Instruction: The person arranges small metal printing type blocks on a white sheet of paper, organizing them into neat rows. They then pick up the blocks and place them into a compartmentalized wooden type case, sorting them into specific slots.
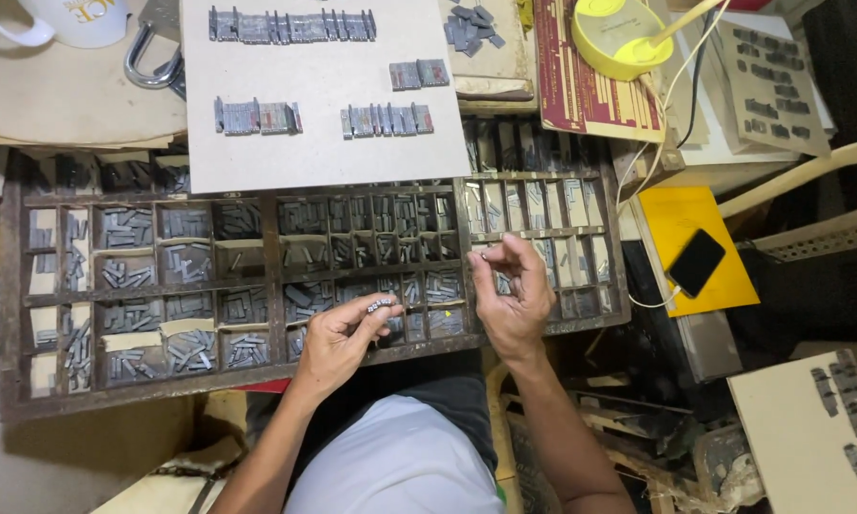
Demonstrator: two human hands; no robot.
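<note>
Two hands hover over a wooden tray (9, 286): left hand (338, 338) pinches small metal blocks (380, 306), right hand (509, 295) loosely curled, holding nothing visible.

This is a letterpress printing workshop, a hand typesetter's bench. A wide wooden type case (257, 371) fills the middle, split into many small compartments (each holding grey metal sorts). A grey board (324, 152) lies across its top edge with short set lines of type (290, 26) on it. More loose type sits on a block (473, 27) above and on a card (843, 419) at the lower right. Clutter crowds the edges: a padlock (152, 69), a mug (67, 19), a yellow lamp (619, 38), and scrap wood below.
</note>
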